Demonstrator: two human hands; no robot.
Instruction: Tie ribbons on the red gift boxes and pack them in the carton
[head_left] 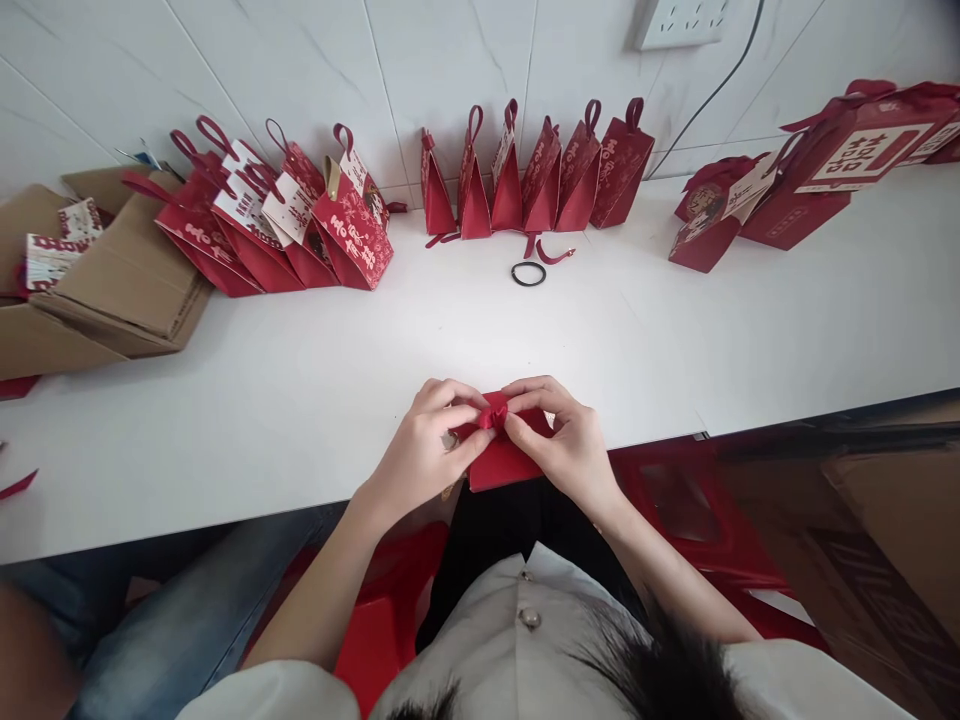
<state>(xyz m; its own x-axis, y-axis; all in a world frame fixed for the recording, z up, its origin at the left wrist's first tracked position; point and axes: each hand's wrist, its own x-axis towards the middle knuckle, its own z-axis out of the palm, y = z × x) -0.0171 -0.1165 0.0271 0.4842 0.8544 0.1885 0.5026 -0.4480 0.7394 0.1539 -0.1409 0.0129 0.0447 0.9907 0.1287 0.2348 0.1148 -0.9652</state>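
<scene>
A small red gift box (504,462) rests at the near edge of the white table (315,390), right in front of me. My left hand (424,440) and my right hand (562,432) are both closed around it. Their fingertips pinch a red ribbon knot (493,415) on top of the box, the left from the left side and the right from the right side. The box's lower half hangs over the table edge.
Along the wall stand rows of finished red gift boxes: a left group (285,215), a middle group (536,175), a right group (787,180). A black hair tie (529,274) lies mid-table. Cardboard boxes (112,280) sit far left. A person's jeans-clad leg (172,620) is lower left.
</scene>
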